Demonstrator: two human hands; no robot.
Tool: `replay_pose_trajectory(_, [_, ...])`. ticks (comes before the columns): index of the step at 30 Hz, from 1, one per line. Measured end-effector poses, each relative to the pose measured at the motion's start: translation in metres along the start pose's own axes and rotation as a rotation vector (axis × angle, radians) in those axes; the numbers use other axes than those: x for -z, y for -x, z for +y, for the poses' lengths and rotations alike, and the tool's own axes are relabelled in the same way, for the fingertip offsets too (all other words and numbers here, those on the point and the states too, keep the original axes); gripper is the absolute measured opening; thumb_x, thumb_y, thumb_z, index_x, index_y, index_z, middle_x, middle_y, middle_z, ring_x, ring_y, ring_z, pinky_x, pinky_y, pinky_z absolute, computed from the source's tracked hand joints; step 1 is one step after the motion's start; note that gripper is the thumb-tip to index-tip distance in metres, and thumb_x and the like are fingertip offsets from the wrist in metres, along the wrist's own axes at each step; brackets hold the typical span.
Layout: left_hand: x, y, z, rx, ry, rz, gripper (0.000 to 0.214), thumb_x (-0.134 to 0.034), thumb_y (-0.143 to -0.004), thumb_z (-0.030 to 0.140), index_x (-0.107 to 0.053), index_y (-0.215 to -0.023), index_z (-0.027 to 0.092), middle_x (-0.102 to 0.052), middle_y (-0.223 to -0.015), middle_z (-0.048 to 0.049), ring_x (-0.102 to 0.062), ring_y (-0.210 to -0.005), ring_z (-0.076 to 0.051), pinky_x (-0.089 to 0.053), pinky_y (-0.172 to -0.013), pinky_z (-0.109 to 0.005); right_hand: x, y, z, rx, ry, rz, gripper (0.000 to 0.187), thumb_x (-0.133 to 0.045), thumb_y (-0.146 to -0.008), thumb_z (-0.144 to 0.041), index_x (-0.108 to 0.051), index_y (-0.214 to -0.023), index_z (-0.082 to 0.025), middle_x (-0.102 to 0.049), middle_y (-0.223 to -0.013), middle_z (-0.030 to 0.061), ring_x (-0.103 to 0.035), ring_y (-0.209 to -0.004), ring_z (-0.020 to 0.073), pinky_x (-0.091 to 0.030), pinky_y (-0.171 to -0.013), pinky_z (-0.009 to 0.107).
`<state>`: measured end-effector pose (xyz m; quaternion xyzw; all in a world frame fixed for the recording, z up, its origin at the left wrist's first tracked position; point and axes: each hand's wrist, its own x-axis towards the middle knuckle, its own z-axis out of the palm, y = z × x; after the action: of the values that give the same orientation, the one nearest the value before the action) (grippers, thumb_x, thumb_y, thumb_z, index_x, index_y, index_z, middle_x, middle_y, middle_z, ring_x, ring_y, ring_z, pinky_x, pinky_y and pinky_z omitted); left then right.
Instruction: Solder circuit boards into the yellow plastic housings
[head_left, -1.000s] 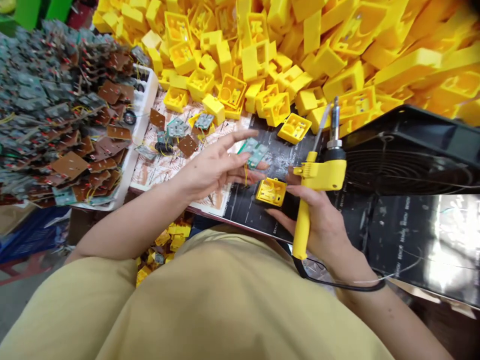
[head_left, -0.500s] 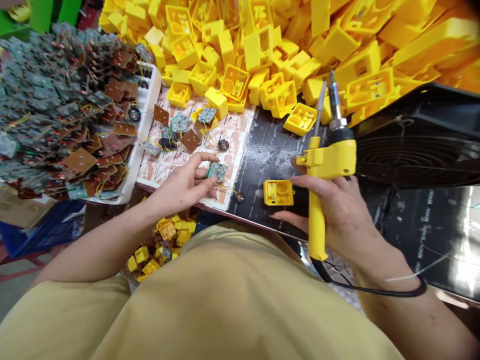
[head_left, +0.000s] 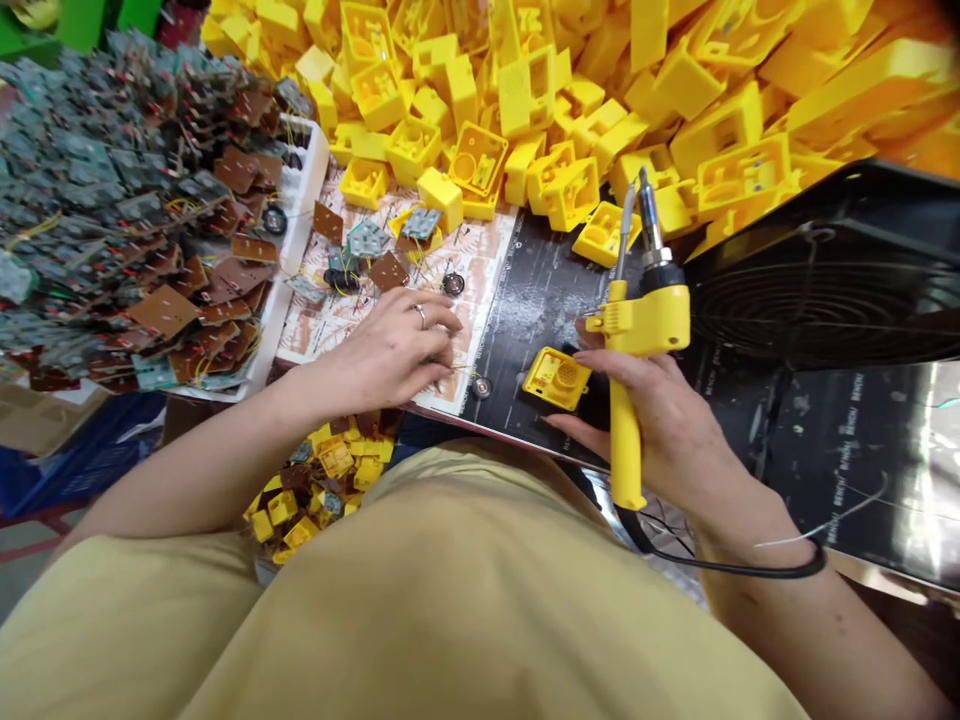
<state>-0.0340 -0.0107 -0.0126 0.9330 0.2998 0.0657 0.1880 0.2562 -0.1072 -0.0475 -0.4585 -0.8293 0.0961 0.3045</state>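
Turned palm-down: my left hand point(head_left: 397, 345), left of the yellow case point(head_left: 556, 379), grip hidden, board out of sight | right hand point(head_left: 667, 420) held soldering gun point(head_left: 651, 320) beside case | speaker point(head_left: 481, 387) remained outside, left of case

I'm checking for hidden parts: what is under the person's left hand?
The patterned sheet runs beneath the left hand. A thin wire shows beside it, near a small round part. Whatever the hand directly covers cannot be seen.
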Motion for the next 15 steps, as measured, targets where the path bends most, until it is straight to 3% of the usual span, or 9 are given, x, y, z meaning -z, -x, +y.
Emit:
replay_pose_trajectory(3, [-0.001, -0.006, -0.002, 0.055, 0.317, 0.074, 0.01, -0.061, -0.087, 0.023, -0.068, -0.084, 0.015, -0.075, -0.098, -0.0054, -0.069, -0.101, -0.019, -0.053, -0.094, -0.034, -0.006, 0.001, -0.005, -0.055, -0.012, 0.072, 0.048, -0.07, -0.088, -0.025, -0.048, -0.13, -0.022, -0.065, -0.116, 0.0103, -0.066, -0.106, 0.0258, -0.057, -0.086, 0.038])
replay_pose_trajectory(6, [-0.001, -0.012, 0.002, 0.188, 0.501, 0.118, 0.011, -0.064, -0.083, 0.024, -0.07, -0.085, 0.015, -0.075, -0.084, -0.002, -0.07, -0.078, -0.013, -0.054, -0.074, -0.024, -0.019, -0.005, -0.011, -0.087, -0.008, 0.147, 0.049, -0.074, -0.085, -0.026, -0.051, -0.129, -0.022, -0.067, -0.113, 0.0099, -0.067, -0.104, 0.0265, -0.059, -0.085, 0.04])
replay_pose_trajectory(9, [-0.002, -0.016, 0.004, 0.234, 0.548, 0.118, 0.016, -0.064, -0.082, 0.025, -0.072, -0.089, 0.015, -0.075, -0.084, -0.0014, -0.068, -0.074, -0.012, -0.052, -0.07, -0.023, -0.024, -0.015, -0.016, -0.067, -0.046, 0.178, 0.05, -0.077, -0.083, -0.033, -0.055, -0.127, -0.02, -0.068, -0.113, 0.0103, -0.069, -0.1, 0.026, -0.059, -0.087, 0.041])
replay_pose_trajectory(11, [-0.003, -0.018, 0.003, 0.235, 0.542, 0.104, 0.017, -0.063, -0.083, 0.026, -0.073, -0.089, 0.015, -0.076, -0.084, -0.0018, -0.068, -0.075, -0.012, -0.051, -0.071, -0.023, -0.018, -0.019, -0.019, -0.067, -0.068, 0.27, 0.047, -0.081, -0.079, -0.027, -0.06, -0.121, -0.02, -0.071, -0.105, 0.0074, -0.07, -0.091, 0.0217, -0.059, -0.084, 0.034])
replay_pose_trajectory(13, [-0.005, -0.02, 0.002, 0.213, 0.494, 0.098, 0.017, -0.061, -0.084, 0.027, -0.074, -0.084, 0.015, -0.075, -0.079, -0.0019, -0.067, -0.075, -0.013, -0.05, -0.072, -0.024, -0.006, -0.018, -0.022, -0.064, -0.087, 0.385, 0.042, -0.083, -0.075, -0.016, -0.065, -0.113, -0.021, -0.073, -0.09, 0.0028, -0.07, -0.076, 0.016, -0.058, -0.072, 0.025])
replay_pose_trajectory(15, [-0.008, -0.024, 0.002, 0.167, 0.413, 0.106, 0.019, -0.06, -0.086, 0.027, -0.074, -0.08, 0.016, -0.074, -0.078, -0.0023, -0.066, -0.075, -0.013, -0.048, -0.074, -0.026, 0.01, -0.01, -0.027, -0.053, -0.145, 0.407, 0.03, -0.081, -0.078, -0.019, -0.069, -0.106, -0.023, -0.07, -0.074, -0.0017, -0.064, -0.058, 0.012, -0.054, -0.057, 0.021])
